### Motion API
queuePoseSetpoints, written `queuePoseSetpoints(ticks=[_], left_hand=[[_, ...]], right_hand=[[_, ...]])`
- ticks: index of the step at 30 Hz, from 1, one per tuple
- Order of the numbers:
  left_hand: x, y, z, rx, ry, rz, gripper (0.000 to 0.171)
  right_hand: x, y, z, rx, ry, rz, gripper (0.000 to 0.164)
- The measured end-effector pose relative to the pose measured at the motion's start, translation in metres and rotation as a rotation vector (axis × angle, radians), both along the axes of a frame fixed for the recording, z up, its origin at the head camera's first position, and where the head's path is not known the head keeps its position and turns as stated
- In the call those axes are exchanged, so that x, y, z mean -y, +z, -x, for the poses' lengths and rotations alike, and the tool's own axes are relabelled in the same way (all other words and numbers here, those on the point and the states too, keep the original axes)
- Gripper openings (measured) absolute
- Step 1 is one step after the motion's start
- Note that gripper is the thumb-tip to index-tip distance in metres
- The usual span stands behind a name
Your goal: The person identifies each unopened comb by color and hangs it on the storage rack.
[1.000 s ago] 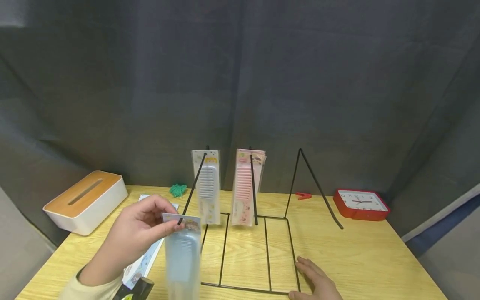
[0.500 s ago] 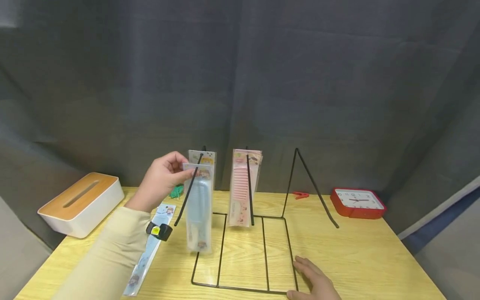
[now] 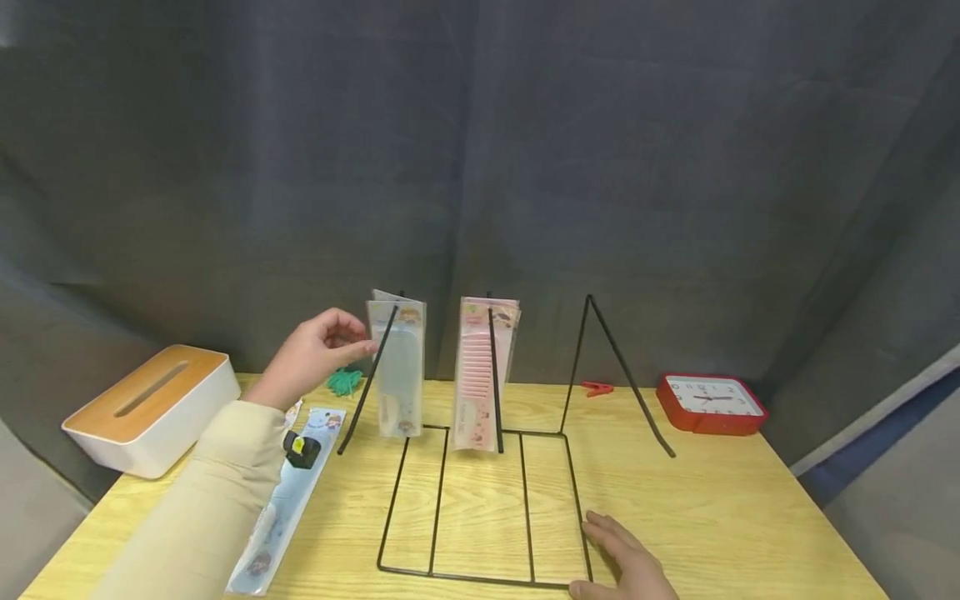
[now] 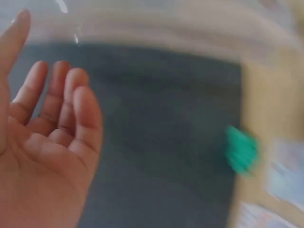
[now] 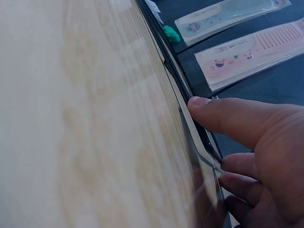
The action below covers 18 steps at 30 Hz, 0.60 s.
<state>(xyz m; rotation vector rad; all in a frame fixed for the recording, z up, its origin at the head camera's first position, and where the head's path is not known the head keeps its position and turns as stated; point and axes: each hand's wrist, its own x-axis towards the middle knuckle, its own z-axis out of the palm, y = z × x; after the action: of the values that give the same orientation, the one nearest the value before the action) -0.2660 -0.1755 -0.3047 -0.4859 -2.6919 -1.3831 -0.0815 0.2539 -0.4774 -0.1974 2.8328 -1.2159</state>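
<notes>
A black wire display rack (image 3: 480,577) stands on the table. From its left hook hang packaged blue combs (image 3: 400,375), one behind another. My left hand (image 3: 318,354) is beside the front pack, thumb tip near its left edge; in the left wrist view its fingers are loosely bent with nothing between them. Pink packaged combs (image 3: 474,375) hang on the middle hook, while the right hook (image 3: 626,367) is bare. My right hand (image 3: 626,567) rests at the front right corner of the rack's base, thumb (image 5: 204,107) touching the black wire in the right wrist view.
Another blue comb pack (image 3: 288,508) lies on the table under my left forearm. A white tissue box (image 3: 150,408) with a wooden lid stands at the left, near green string (image 3: 345,382). At the back right are a red clip (image 3: 597,388) and a red clock (image 3: 716,404).
My left hand slid the blue comb pack up and back along the left hook, then let it go. The right hand has stayed at the rack's corner.
</notes>
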Motion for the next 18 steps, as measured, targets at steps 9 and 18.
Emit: queuePoseSetpoints(ticks=[9,18], left_hand=[[0.066,-0.123,0.018,0.209,0.082,0.285,0.064],[0.066,-0.142,0.020,0.229,0.110,0.382,0.082]], right_hand=[[0.000,0.001,-0.001,-0.010,0.013,-0.016,0.079],[0.004,0.004,-0.002,0.015,-0.019,0.012,0.081]])
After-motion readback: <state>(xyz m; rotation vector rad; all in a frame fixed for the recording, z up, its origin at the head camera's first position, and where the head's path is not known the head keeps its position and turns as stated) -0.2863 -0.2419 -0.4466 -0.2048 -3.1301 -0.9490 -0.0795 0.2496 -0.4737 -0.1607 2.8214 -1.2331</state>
